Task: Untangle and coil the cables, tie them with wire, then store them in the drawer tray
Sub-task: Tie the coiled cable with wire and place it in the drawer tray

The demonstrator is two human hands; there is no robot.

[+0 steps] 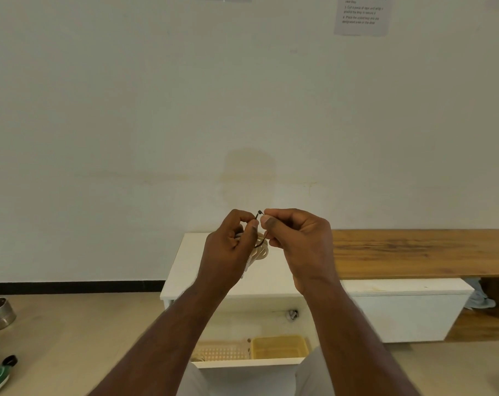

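Both hands are working in front of the chest, above the white cabinet (pixel 185 267). Judging by the neat white bundle, the cable (pixel 260 252) is already coiled and the tying is under way; storing is not yet done. The left hand (pixel 231 244) is gripping the coil while pinching one end of the dark wire (pixel 259 213). The right hand (pixel 297 241) is pinching the other end, with the wire looping around the coil. Below, the drawer (pixel 248 362) is standing open with its yellow tray (pixel 279 347) waiting.
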